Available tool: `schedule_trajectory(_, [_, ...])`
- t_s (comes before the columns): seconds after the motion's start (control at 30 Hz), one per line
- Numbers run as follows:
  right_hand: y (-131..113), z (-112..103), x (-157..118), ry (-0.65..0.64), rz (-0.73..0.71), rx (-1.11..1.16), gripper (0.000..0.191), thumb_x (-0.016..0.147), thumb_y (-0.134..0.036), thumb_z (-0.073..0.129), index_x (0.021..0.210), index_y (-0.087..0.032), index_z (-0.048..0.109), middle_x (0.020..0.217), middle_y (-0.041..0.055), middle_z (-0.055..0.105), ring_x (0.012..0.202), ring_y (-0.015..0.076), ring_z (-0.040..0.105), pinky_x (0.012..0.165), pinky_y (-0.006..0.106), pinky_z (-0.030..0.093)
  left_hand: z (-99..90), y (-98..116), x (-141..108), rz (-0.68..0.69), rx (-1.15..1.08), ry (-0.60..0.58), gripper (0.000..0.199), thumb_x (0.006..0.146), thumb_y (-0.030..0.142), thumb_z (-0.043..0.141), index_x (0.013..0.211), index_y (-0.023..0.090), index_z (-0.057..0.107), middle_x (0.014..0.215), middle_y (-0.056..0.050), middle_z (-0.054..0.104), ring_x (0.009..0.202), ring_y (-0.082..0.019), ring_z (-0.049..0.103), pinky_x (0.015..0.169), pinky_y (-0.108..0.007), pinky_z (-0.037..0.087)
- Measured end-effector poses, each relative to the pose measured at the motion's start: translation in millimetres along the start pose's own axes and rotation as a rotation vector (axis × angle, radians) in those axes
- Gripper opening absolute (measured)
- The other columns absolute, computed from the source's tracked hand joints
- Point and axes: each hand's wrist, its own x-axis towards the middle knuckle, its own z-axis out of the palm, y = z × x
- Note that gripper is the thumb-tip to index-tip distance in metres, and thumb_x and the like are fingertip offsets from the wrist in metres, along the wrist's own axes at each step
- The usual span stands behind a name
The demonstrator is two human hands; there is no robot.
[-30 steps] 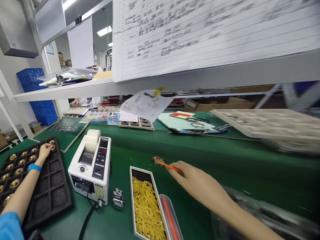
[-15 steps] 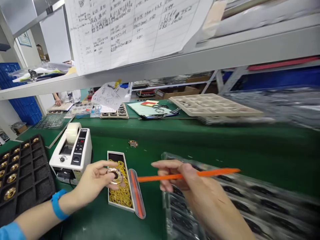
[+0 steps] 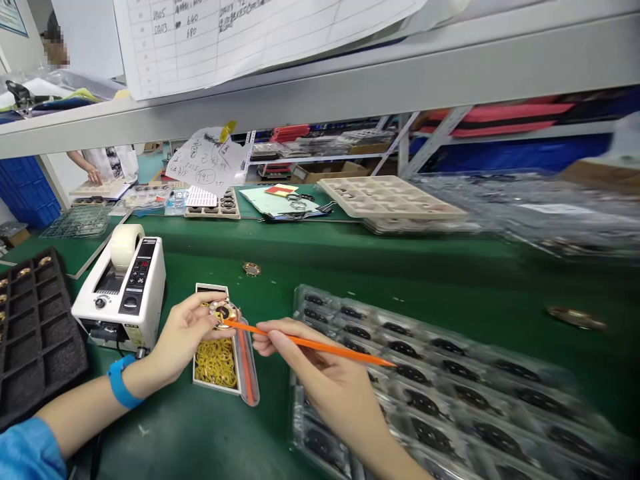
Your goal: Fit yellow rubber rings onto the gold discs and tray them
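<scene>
My left hand [image 3: 173,343] grips a round gold-and-silver metal part, which looks like a watch case [image 3: 231,308], by its edge. In my right hand [image 3: 327,373] is a slim orange pointed stick [image 3: 345,351], held like a pen. Its left tip touches or nearly touches the round part; I cannot tell which. Something small and yellow shows near that tip. Below my left hand lies a white box [image 3: 216,387] of small yellow ring-like pieces [image 3: 215,363]. A narrow clear case [image 3: 251,380] with an orange strip inside lies along its right side.
A tape dispenser [image 3: 153,273] stands left, beside a black compartment tray [image 3: 56,303]. Clear trays [image 3: 300,297] of black parts lie under my right forearm. Loose round metal parts [image 3: 251,269] sit on the green table. A shelf beam [image 3: 280,100] crosses above; another person's hand [image 3: 94,175] shows behind.
My right hand has moved left and tilted the stick, bringing its tip to the round part. My left hand still holds that part. The view has shifted right and down.
</scene>
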Motion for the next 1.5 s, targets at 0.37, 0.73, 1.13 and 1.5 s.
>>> schedule_trajectory(0.37, [-4, -15, 5, -0.266, -0.49, -0.129, 0.022, 0.092, -0.013, 0.054, 0.098, -0.025, 0.072, 0.084, 0.0035, 0.073, 0.077, 0.0162, 0.071, 0.067, 0.025, 0.06, 0.3, 10, -4, -0.07, -0.068, -0.071, 0.042, 0.073, 0.035, 0.078, 0.108, 0.016, 0.067, 0.089, -0.007, 0.075, 0.092, -0.026, 0.072, 0.087, -0.038, 0.057])
schedule_trajectory(0.73, [9, -29, -11, -0.398, -0.929, -0.611, 0.034, 0.092, -0.005, 0.048, 0.121, -0.018, 0.06, 0.104, 0.0091, 0.074, 0.099, 0.0206, 0.069, 0.081, 0.032, 0.059, -0.2, 2, -2, -0.161, -0.038, 0.002, 0.042, 0.074, 0.027, 0.075, 0.113, 0.016, 0.066, 0.086, -0.005, 0.075, 0.084, -0.02, 0.074, 0.078, -0.027, 0.056])
schedule_trajectory(1.13, [3, -3, -20, -0.027, -0.626, -0.373, 0.044, 0.087, -0.001, 0.054, 0.119, -0.03, 0.062, 0.073, -0.0015, 0.071, 0.072, 0.0187, 0.07, 0.062, 0.031, 0.057, 12.2, -11, -14, -0.136, -0.034, -0.023, 0.053, 0.071, 0.033, 0.08, 0.119, 0.017, 0.063, 0.104, -0.009, 0.073, 0.098, -0.022, 0.068, 0.09, -0.035, 0.055])
schedule_trajectory(1.5, [15, -9, -15, -0.168, -1.062, -0.745, 0.035, 0.085, 0.004, 0.049, 0.116, -0.006, 0.062, 0.097, 0.0167, 0.074, 0.096, 0.0256, 0.07, 0.08, 0.036, 0.061, 12.2, -10, -12, -0.178, -0.081, 0.021, 0.047, 0.071, 0.03, 0.078, 0.115, 0.018, 0.068, 0.096, -0.005, 0.073, 0.092, -0.019, 0.069, 0.084, -0.031, 0.057])
